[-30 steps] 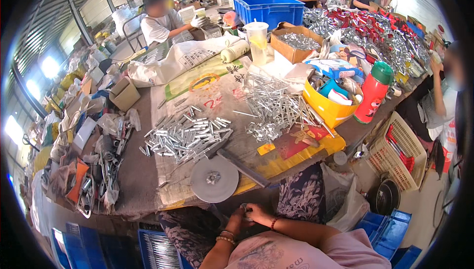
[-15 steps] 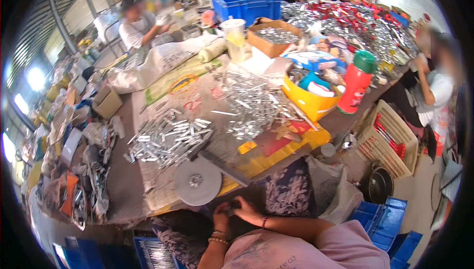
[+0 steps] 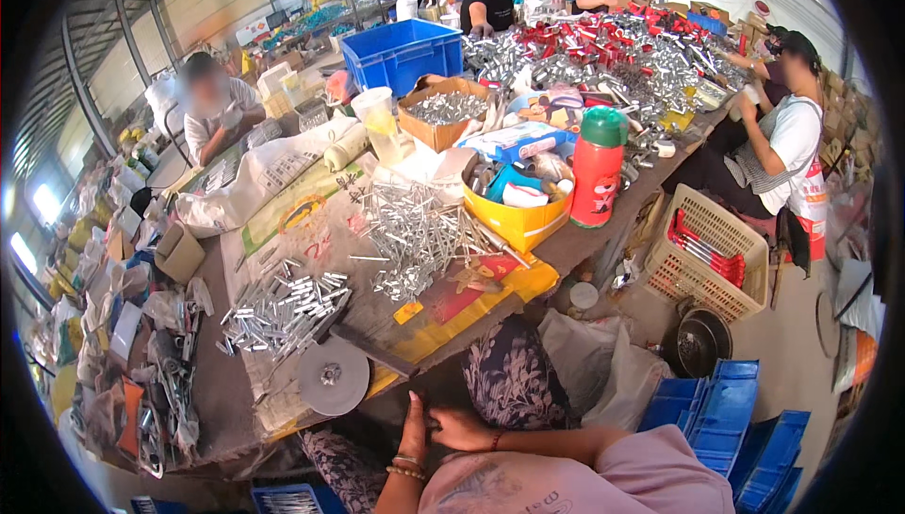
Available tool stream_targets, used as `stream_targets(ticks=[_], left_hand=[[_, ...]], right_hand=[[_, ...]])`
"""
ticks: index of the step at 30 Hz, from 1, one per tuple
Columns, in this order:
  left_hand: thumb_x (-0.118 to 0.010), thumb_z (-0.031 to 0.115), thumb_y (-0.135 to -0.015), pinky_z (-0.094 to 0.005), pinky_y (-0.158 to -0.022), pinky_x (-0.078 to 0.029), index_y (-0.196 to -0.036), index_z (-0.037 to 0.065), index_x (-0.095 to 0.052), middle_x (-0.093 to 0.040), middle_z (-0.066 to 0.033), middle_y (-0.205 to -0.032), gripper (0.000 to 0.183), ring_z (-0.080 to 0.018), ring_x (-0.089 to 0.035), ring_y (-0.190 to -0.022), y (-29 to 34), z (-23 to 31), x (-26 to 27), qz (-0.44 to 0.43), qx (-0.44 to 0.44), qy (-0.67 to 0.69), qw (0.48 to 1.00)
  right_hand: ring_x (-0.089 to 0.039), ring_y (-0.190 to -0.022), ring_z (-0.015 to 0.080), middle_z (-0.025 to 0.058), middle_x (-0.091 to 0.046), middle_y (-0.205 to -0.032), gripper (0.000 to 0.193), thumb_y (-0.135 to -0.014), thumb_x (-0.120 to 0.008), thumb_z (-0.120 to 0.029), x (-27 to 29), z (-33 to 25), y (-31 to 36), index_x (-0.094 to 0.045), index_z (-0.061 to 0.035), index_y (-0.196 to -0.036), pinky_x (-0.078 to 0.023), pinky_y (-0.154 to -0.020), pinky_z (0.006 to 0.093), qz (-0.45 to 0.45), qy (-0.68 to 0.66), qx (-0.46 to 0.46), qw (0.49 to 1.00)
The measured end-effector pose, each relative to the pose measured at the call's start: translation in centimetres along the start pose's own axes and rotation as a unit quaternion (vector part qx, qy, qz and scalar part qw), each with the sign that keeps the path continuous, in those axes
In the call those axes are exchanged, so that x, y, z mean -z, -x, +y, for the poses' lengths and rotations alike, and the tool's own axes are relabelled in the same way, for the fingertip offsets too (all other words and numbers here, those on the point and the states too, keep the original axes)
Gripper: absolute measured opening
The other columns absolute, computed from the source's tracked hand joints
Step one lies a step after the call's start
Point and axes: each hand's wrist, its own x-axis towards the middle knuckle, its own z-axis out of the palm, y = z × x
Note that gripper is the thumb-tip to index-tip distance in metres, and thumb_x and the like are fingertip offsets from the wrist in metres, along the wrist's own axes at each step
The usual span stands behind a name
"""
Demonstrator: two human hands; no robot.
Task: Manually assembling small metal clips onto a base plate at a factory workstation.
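Note:
My left hand (image 3: 413,431) and my right hand (image 3: 462,428) are close together over my lap, just below the table's front edge. The left fingers point up and are pressed together, while the right fingers curl in toward the left palm. Whatever lies between them is hidden. Nearest to them on the table is a round grey disc (image 3: 333,377) with small metal bits at its centre, beside a dark flat bar (image 3: 373,352). Behind the disc lies a heap of short silver metal pieces (image 3: 287,311). Farther right is a looser heap of thin silver rods (image 3: 415,236).
A yellow box (image 3: 520,222) of odds and ends and a red bottle with a green lid (image 3: 598,170) stand right of the heaps. Behind are a cardboard box (image 3: 443,108) and a blue crate (image 3: 403,54). A beige basket (image 3: 705,255) sits right. Several people work around the table.
My view has turned, so the table things sit farther left in the picture. The fingertips were meeting before; now the left fingers point up and the right hand is curled more tightly.

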Motion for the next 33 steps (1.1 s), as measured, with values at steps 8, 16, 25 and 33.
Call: stream_targets(ticks=[8,16,25,33], left_hand=[[-0.038,0.069,-0.113,-0.041,-0.079,-0.07,-0.172,0.009,-0.033,-0.026,-0.0148,-0.179,0.084,-0.0401,-0.036,-0.159,6.0,3.5,0.2,-0.099,-0.085,0.07,0.989],[-0.055,0.053,-0.115,-0.0402,-0.107,-0.056,-0.157,0.006,-0.052,-0.064,-0.0071,-0.141,0.063,-0.0249,-0.063,-0.131,5.9,0.0,2.9,-0.029,-0.096,0.157,0.982],[-0.065,0.045,-0.111,-0.0416,-0.096,-0.064,-0.159,0.008,-0.053,-0.068,-0.0124,-0.147,0.062,-0.027,-0.068,-0.132,15.1,7.8,5.9,-0.063,-0.099,0.078,0.99],[-0.067,0.036,-0.112,-0.0364,-0.099,-0.06,-0.158,0.007,-0.055,-0.068,-0.0085,-0.145,0.056,-0.0201,-0.067,-0.127,20.6,11.0,5.7,-0.067,-0.087,0.029,0.994]], right_hand=[[-0.07,-0.096,0.0156,-0.0001,-0.072,-0.107,0.038,-0.108,-0.062,-0.024,-3.8,5.5,-1.1,-0.061,-0.0048,-0.141,-0.058,-0.081,0.0326,-0.209,-0.574,-0.051,0.79],[-0.075,-0.086,0.038,0.0196,-0.075,-0.095,0.023,-0.093,-0.075,-0.022,0.3,-3.6,0.9,-0.071,-0.0076,-0.111,-0.056,-0.075,0.0488,-0.054,0.043,0.184,0.98],[-0.077,-0.088,0.0387,0.0175,-0.076,-0.097,0.029,-0.092,-0.079,-0.012,21.0,-20.2,1.0,-0.069,-0.0125,-0.119,-0.061,-0.074,0.0467,0.246,0.095,0.233,0.936],[-0.069,-0.102,0.0393,0.0171,-0.067,-0.108,0.024,-0.089,-0.076,-0.014,36.3,-18.0,-9.4,-0.073,-0.0048,-0.111,-0.057,-0.084,0.0514,0.477,0.464,0.115,0.737]])
